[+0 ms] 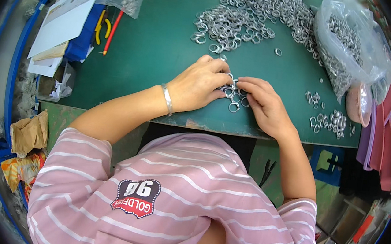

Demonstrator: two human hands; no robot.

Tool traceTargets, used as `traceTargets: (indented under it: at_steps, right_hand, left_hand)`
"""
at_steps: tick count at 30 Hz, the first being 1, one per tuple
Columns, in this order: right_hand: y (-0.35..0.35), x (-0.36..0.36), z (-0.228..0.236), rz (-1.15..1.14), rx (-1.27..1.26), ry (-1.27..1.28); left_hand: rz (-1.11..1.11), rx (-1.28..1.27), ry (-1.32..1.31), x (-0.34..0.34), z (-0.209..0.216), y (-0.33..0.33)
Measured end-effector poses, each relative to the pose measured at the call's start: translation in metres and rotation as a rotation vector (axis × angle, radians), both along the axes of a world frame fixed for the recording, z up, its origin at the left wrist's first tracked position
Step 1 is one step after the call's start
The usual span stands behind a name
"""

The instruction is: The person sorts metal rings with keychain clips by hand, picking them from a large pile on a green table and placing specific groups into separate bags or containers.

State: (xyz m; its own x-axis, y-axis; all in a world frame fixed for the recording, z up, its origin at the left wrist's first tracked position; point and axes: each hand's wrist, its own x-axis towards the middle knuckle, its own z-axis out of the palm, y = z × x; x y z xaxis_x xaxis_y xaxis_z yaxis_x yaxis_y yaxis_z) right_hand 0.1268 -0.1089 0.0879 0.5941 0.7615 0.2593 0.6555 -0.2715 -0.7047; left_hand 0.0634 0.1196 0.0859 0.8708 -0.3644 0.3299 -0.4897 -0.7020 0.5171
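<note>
Part the small, round, silver-coloured metal rings gently on the flat, dark green tabletop, between the bare left hand and the bare right hand — partly open, cannot tell whether pinching any — guarding against spills over the near edge.

Green tabletop left of centre leaves a wide path, bounded at upper left by a red pen or pencil and yellow-handled pliers. A heap of metal rings blocks top centre, a ring-filled plastic bag upper right; a narrower lane parts the right hand from loose rings at right.
</note>
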Motion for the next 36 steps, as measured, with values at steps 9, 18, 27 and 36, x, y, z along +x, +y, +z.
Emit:
traceTargets:
  at_steps: [9,18,27,36]
  right_hand:
    - [-0.025,-0.011,0.002,-0.22,0.079,-0.117]
    - [-0.028,-0.011,-0.01,-0.186,0.027,-0.123]
    - [-0.019,-0.022,-0.013,-0.16,-0.031,-0.174]
    - [0.003,-0.037,-0.013,-0.193,-0.035,-0.202]
  left_hand:
    - [0.088,-0.272,-0.023,-0.013,0.013,-0.014]
    - [0.053,-0.433,0.153,-0.039,0.003,-0.037]
    - [-0.007,-0.513,0.195,-0.053,0.001,-0.049]
    - [0.071,-1.504,1.76,-0.074,-0.077,-0.087]
